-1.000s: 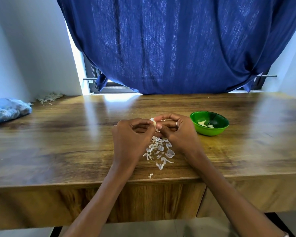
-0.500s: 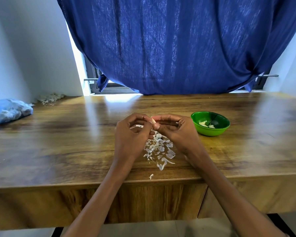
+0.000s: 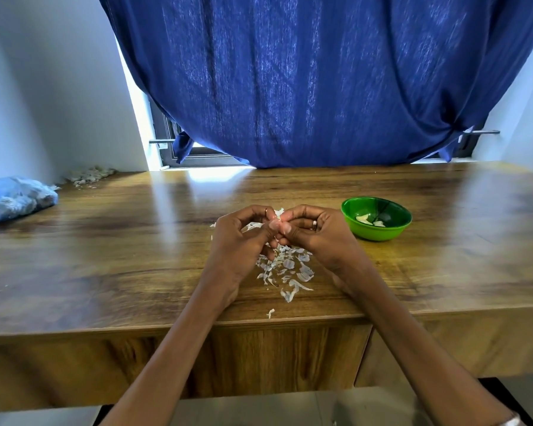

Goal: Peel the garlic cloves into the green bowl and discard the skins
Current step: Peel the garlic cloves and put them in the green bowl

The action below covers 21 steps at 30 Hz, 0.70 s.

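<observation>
My left hand (image 3: 240,241) and my right hand (image 3: 314,238) meet above the middle of the wooden table (image 3: 105,256). Between their fingertips they pinch a small white garlic clove (image 3: 278,214) with papery skin sticking up; most of the clove is hidden by my fingers. Below the hands lies a loose pile of white garlic skins (image 3: 285,269). One stray flake (image 3: 270,313) sits near the front edge. The green bowl (image 3: 376,232) stands just right of my right hand and holds peeled cloves (image 3: 363,219).
A blue plastic bag (image 3: 13,199) lies at the far left of the table. A heap of garlic scraps (image 3: 88,176) sits in the back left corner. A dark blue curtain (image 3: 320,87) hangs behind the table.
Both hands stayed together over the skin pile, fingers shifting slightly on the clove; a bit of skin now sticks up between the fingertips.
</observation>
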Each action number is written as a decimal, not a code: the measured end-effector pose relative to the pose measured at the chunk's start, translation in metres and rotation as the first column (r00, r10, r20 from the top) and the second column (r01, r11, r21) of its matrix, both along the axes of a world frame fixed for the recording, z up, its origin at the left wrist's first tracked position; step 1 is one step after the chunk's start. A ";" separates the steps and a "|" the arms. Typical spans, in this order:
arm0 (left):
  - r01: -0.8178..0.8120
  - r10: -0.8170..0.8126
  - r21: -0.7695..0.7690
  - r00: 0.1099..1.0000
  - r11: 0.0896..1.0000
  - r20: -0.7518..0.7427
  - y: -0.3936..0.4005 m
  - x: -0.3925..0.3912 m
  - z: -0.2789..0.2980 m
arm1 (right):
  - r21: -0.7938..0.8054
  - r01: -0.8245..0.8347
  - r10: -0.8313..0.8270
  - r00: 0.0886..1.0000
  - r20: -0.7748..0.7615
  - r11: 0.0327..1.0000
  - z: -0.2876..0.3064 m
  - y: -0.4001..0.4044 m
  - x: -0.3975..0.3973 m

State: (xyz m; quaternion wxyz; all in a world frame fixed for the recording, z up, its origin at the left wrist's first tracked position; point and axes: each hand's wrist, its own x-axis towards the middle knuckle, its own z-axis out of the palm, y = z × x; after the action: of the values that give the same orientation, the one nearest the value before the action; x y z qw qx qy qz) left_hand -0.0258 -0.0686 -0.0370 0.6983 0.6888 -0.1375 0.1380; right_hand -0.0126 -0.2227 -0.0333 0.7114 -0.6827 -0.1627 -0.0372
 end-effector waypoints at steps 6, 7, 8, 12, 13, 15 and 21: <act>0.035 -0.035 0.021 0.999 0.999 0.016 0.003 0.000 0.000 | -0.027 -0.042 0.041 0.998 -0.039 0.999 0.001 -0.002 -0.001; 0.032 -0.033 0.032 0.999 0.999 0.019 0.003 0.000 -0.001 | -0.039 -0.049 0.047 0.998 -0.042 0.998 0.002 -0.003 -0.002; 0.029 -0.030 0.045 0.999 0.999 0.020 0.004 0.001 -0.001 | -0.050 -0.053 0.051 0.998 -0.045 0.997 0.002 -0.003 -0.003; 0.037 -0.036 0.102 0.999 0.994 -0.012 0.006 0.003 -0.002 | -0.076 -0.053 0.048 0.997 -0.065 0.996 0.002 -0.003 -0.004; 0.048 -0.046 0.122 0.999 0.991 -0.020 0.007 0.004 -0.003 | -0.083 -0.054 0.049 0.997 -0.065 0.995 0.003 -0.003 -0.005; 0.074 -0.071 0.157 0.997 0.985 -0.029 0.008 0.004 -0.004 | -0.099 -0.060 0.054 0.996 -0.064 0.993 0.004 -0.002 -0.006; -0.019 0.007 0.121 0.995 0.992 0.103 0.001 0.004 -0.006 | -0.032 -0.048 0.046 0.998 -0.048 0.998 0.003 0.001 -0.005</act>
State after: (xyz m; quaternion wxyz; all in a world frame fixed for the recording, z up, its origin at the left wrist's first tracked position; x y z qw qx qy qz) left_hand -0.0219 -0.0676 -0.0428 0.6462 0.7230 -0.1768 0.1690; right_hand -0.0176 -0.2218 -0.0302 0.7044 -0.6910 -0.1623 -0.0016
